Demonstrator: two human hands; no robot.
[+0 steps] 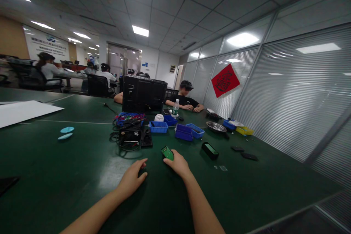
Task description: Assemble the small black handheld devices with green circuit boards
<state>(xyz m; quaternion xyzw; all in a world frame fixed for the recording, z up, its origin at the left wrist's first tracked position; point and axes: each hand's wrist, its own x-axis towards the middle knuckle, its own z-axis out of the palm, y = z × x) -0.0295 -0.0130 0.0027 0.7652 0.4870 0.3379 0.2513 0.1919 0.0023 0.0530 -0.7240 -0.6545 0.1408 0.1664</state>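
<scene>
My right hand [178,163] grips a green circuit board [167,153], thumb along its near side, just above the green table [153,204]. To its left, my left hand [133,176] hovers low over the tabletop with thumb and fingers apart and nothing between them. Right of my right hand lies a black box-shaped device [210,150] with a greenish face. Near that device are a small clear plastic piece [223,168] and a small ring [215,167].
Beyond my hands stand a black soldering station [130,137] with tangled cables, blue bins [184,132], a baseball [159,118], a water bottle [175,108] and a metal bowl [216,127]. Flat black pieces [249,156] lie right. A person [186,97] sits across the table beside a large black-backed device [144,94].
</scene>
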